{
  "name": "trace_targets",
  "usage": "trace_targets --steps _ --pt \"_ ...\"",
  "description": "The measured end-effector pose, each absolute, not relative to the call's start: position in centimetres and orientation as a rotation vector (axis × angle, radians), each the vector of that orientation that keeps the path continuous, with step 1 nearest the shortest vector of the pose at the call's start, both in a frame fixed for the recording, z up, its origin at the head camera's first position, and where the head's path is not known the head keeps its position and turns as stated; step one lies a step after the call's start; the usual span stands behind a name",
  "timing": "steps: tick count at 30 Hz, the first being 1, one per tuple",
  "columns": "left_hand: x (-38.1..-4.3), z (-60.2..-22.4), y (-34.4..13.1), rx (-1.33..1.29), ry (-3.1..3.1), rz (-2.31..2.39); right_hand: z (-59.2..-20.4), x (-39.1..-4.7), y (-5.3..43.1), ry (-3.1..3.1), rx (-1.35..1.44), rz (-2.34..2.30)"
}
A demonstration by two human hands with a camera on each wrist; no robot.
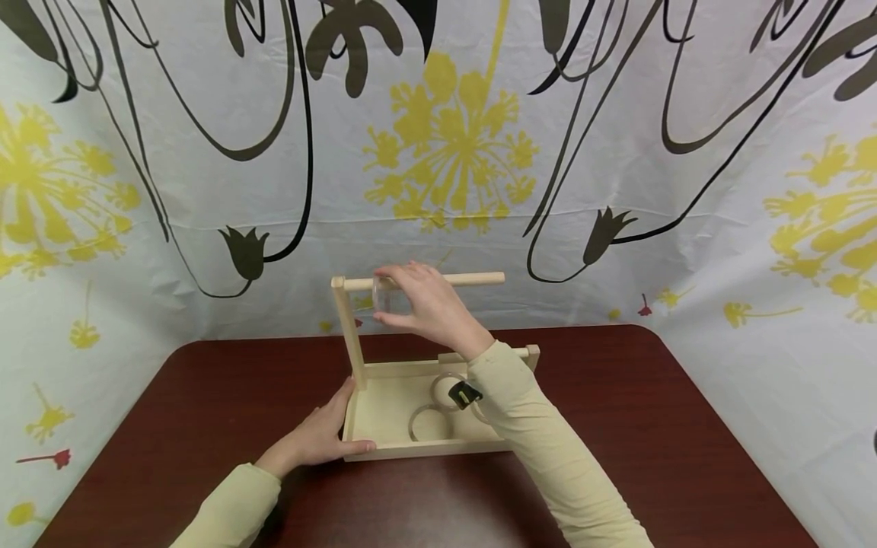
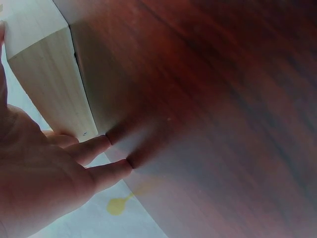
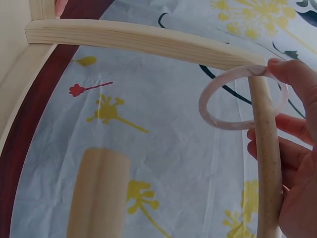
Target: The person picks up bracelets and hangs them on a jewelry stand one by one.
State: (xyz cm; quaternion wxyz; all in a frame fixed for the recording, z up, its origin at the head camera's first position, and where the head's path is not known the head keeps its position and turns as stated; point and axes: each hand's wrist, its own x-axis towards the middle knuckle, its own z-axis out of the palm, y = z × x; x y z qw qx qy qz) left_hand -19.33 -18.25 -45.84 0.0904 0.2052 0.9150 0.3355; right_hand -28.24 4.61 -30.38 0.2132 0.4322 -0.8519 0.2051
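A wooden rack has a shallow tray base [image 1: 390,396], a tall post [image 1: 349,335] at its left end and a horizontal rod [image 1: 479,278] on top. My right hand [image 1: 435,301] pinches a clear, pale bangle-like ring [image 3: 208,114] between thumb and fingers. This ring encircles the top rod, close to the post. At the tray's left end, my left hand [image 1: 322,426] lies along the side, thumb on the front rim. In the left wrist view, two of its straight fingers [image 2: 109,173] reach the dark tabletop beside the wood.
Several similar rings [image 1: 411,426] lie in the tray, partly hidden by my right forearm. A lower rod [image 1: 524,352] with a short post [image 1: 533,358] stands at the right back. The dark red table [image 1: 617,426] meets a patterned cloth [image 1: 479,190] behind.
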Motion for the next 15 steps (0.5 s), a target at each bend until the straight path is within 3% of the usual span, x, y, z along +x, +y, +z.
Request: trace_targets --steps 15 --pt "-19.35 -46.03 -18.22 0.583 2.714 0.956 -30.57 -28.03 4.39 -2.38 1.16 0.571"
